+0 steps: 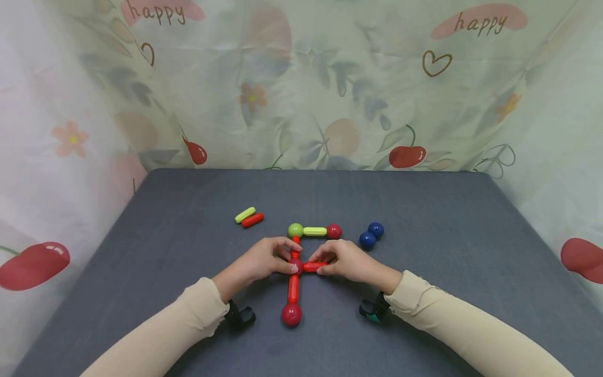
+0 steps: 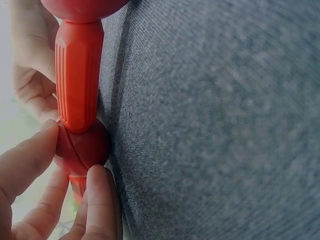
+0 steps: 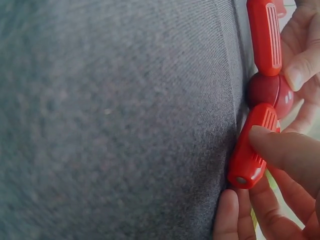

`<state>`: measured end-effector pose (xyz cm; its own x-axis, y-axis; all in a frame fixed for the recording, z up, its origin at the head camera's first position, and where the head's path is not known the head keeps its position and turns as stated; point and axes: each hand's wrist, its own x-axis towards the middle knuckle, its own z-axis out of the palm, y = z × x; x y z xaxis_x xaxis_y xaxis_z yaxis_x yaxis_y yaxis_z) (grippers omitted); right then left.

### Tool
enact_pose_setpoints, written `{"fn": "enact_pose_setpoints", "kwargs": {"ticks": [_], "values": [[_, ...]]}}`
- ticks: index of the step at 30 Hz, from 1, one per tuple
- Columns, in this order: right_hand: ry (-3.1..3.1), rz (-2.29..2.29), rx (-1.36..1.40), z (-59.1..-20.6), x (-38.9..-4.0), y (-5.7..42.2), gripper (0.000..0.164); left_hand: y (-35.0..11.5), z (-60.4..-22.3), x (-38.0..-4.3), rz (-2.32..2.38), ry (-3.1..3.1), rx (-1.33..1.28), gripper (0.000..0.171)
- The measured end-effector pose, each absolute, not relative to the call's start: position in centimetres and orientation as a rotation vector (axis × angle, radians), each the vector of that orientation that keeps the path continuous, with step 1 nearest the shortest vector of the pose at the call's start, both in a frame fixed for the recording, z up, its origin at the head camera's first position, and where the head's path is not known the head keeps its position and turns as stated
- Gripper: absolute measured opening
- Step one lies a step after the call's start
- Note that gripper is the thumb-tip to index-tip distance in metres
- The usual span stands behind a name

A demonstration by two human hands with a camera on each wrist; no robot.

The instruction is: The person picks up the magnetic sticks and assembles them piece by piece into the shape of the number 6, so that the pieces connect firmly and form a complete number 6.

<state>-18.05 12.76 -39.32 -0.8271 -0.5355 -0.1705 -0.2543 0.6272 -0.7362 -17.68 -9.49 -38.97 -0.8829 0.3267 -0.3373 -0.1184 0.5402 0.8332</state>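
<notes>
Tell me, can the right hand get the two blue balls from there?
Probably yes: the blue balls lie close beyond the right hand, with only tabletop between. But it holds a red stick, so it would likely need to let go first.

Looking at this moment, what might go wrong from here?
The left hand pinches the middle red ball while the right hand holds a red rod at it; a sideways push might twist that ball out of place. The right hand is close to the upper red ball, so lifting might knock it. Two blue balls lie unattached to any rod and could roll if bumped.
</notes>
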Motion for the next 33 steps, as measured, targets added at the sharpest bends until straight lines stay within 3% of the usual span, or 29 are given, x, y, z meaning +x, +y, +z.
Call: {"fn": "enact_pose_setpoints", "kwargs": {"ticks": [33], "values": [[2.324, -1.116, -0.518, -40.2, -19.2, 14.8, 0.022, -9.3, -38.8, -17.6, 1.297, 2.334, 0.13, 0.037]]}}
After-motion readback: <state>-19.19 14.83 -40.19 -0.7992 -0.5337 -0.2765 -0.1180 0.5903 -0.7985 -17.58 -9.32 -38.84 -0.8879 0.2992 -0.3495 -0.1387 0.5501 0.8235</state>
